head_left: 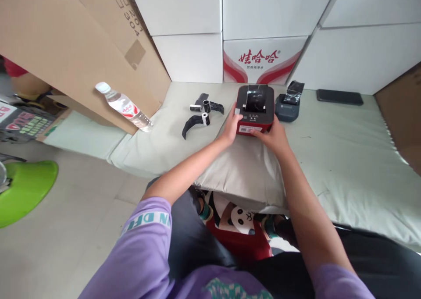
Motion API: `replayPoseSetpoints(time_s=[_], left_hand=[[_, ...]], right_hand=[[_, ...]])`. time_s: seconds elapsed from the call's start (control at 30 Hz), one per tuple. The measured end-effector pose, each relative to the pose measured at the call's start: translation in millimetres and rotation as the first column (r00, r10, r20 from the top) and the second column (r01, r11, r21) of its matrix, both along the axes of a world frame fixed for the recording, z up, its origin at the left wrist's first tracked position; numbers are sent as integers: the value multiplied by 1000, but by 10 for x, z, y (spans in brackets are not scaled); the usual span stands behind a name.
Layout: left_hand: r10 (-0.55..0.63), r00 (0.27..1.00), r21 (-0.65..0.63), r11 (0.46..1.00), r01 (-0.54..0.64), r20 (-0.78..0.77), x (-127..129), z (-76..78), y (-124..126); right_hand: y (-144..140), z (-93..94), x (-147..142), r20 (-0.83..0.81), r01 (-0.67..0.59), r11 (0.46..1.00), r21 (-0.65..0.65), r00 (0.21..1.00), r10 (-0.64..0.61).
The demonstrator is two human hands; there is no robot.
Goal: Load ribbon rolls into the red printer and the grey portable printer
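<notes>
Bright-ish, cool, diffuse light; source out of view. White boxes (194,9) at 12 o'clock read brightest. Dark shadow at 6, under cushion (329,167) edge. Glare flecks on black film (295,92) at 2. Printer (241,122) fine print unreadable. Wide-angle stretch toward edges; clutter (24,119) at 9 smeared.

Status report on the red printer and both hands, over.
Left hand and right hand gripping the red printer from either side. Black strip at its top. Small dark device close by on the right, might crowd that hand.
</notes>
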State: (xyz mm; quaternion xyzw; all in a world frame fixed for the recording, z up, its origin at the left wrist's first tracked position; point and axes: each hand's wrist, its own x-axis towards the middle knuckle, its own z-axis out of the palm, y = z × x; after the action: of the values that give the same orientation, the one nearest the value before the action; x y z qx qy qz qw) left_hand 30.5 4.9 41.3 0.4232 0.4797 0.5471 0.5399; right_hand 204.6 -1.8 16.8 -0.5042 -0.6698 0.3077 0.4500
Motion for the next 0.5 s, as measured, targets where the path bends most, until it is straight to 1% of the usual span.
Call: replayPoseSetpoints(time_s=[0.07, 0.13, 0.23, 0.3, 0.37, 0.5], left_hand=[[29, 999, 109, 994, -31, 20, -2, 35, 363], [52, 997, 120, 991, -59, 63, 16, 34, 719], [57, 984, 115, 990, -77, 169, 58, -60, 1128], [47, 977, 141, 987, -77, 207, 74, -165, 1299], [50, 975, 146, 986, -83, 215, 85, -268, 1412], [98, 966, 102, 987, -125, 237, 127, -406, 1570]], right_hand=[[334, 89, -41, 1, 60, 996, 63, 998, -61], [633, 115, -80, -7, 100, 990, 97, 995, -99], [970, 18, -117, 3, 106, 989, 104, 994, -107], [1128, -103, -126, 1, 125, 988, 95, 992, -125], [1248, -231, -125, -9, 140, 985, 98, 990, -140], [1402, -422, -109, 4, 127, 982, 142, 992, -129]])
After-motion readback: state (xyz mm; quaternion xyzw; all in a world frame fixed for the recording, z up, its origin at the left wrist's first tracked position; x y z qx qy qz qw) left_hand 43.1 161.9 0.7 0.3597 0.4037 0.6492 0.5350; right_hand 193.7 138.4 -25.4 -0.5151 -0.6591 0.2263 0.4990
